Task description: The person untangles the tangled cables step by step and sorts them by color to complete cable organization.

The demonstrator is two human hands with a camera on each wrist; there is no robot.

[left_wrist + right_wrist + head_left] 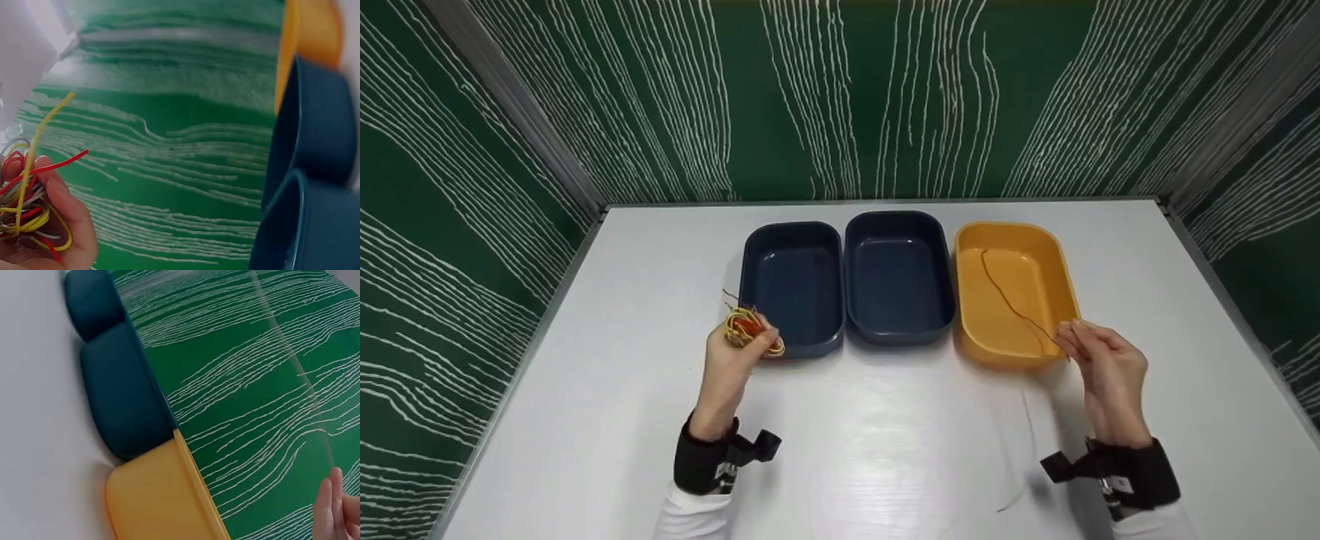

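Observation:
My left hand (726, 379) grips a tangled bundle of wires (742, 328) at the near left corner of the left blue bin (793, 289). In the left wrist view, yellow, red and grey strands of the wire bundle (34, 208) stick out past the fingers. My right hand (1112, 379) pinches one thin wire (1005, 298) between thumb and fingertips, by the near right corner of the yellow bin (971, 341). This wire stretches up and leftward over the bin; the right wrist view shows the wire (301, 365) long and slightly bent.
A second blue bin (900, 289) stands between the left blue bin and the yellow one, all in a row. A faint pale strand (1030, 439) shows in front of the yellow bin. Green walls (810, 97) with white lines enclose the white table (840, 450).

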